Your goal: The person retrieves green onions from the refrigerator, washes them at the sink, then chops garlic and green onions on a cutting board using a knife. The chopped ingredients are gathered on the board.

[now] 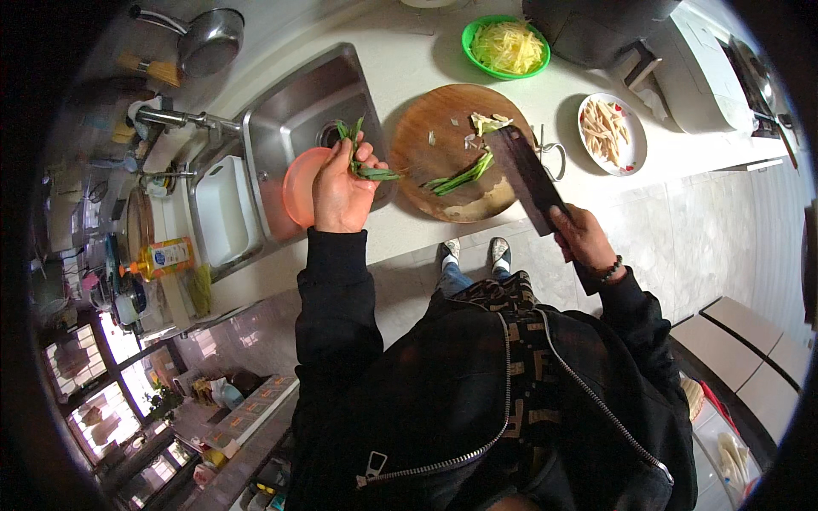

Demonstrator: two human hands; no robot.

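My left hand [348, 185], palm turned up, holds a few green leafy stalks [374, 172] beside the round wooden cutting board [415, 128]. Beneath that hand, partly hidden, an orange plastic bowl [297, 185] sits at the sink's near side. In my right hand [585, 236] is the handle of a dark-bladed cleaver [521, 169], its blade reaching over the board's right edge. More green stalks [463, 175] lie on the board. Pale trimmings [489, 122] rest near its upper right, with small white bits scattered around.
A green bowl [508, 48] of yellow shreds stands behind the board. To the right is a white plate [611, 134] of pale strips, with scissors [555, 156] between it and the board. The steel sink [281, 115] lies left, a soap bottle [163, 257] farther left.
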